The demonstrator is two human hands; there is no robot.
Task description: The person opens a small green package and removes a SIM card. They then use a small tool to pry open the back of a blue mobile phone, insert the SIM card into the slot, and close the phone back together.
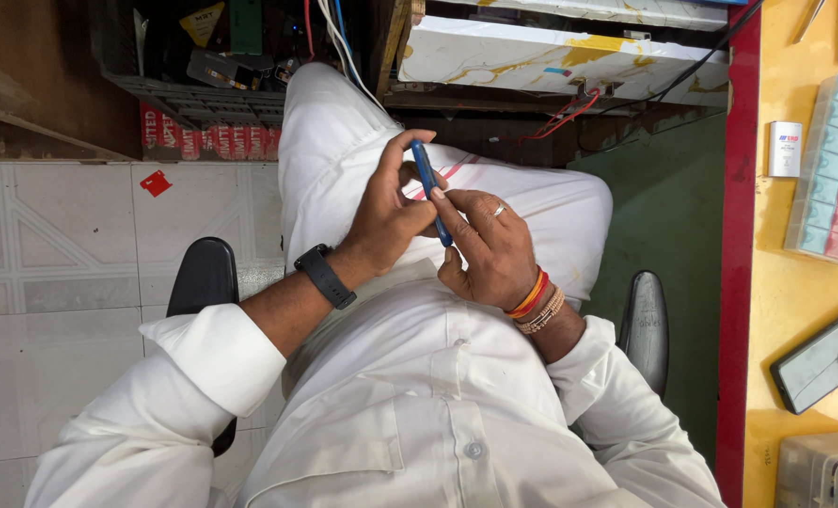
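White shirt (410,414) fills the lower frame, sleeves rolled back. Above the lap, the left hand (391,216), black watch (325,276) on its wrist, and the right hand (494,249), with a ring and red and orange bangles (532,299), grip a slim blue phone (431,193) edge-on between closed fingers (410,143). On the yellow table (776,282) at right lie a dark phone (825,357) and a pastel compartment box (833,169).

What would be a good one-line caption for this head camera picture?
Seated person in white holds a slim blue phone edge-on between left hand and right hand above the lap.
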